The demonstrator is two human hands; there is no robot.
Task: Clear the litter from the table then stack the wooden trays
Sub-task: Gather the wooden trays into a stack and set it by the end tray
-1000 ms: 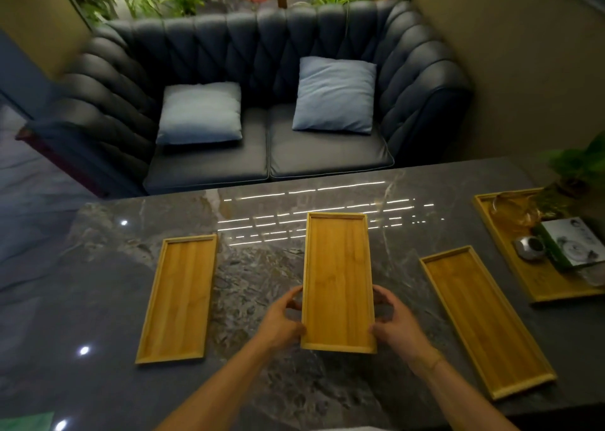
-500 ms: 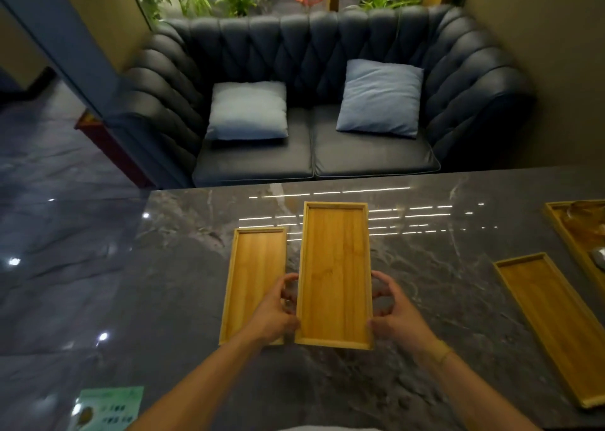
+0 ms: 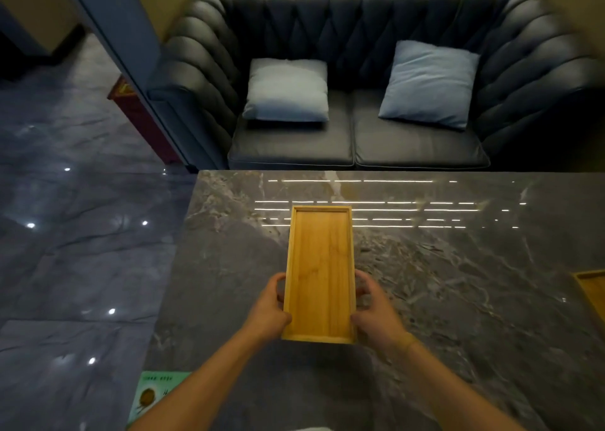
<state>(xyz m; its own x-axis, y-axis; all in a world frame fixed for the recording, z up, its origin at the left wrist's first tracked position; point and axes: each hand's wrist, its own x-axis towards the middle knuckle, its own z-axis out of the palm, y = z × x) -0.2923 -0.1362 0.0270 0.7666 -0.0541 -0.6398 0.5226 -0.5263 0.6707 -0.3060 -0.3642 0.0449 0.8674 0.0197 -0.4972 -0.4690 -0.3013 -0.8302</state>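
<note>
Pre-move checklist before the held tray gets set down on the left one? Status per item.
1. Left hand grips tray: ok.
2. Right hand grips tray: ok.
3. Tray free of litter: ok.
4. Lower tray aligned underneath: cannot tell, hidden by the held tray.
5. Table around the tray free of litter: ok.
6. Other tray at the right edge out of the way: ok.
</note>
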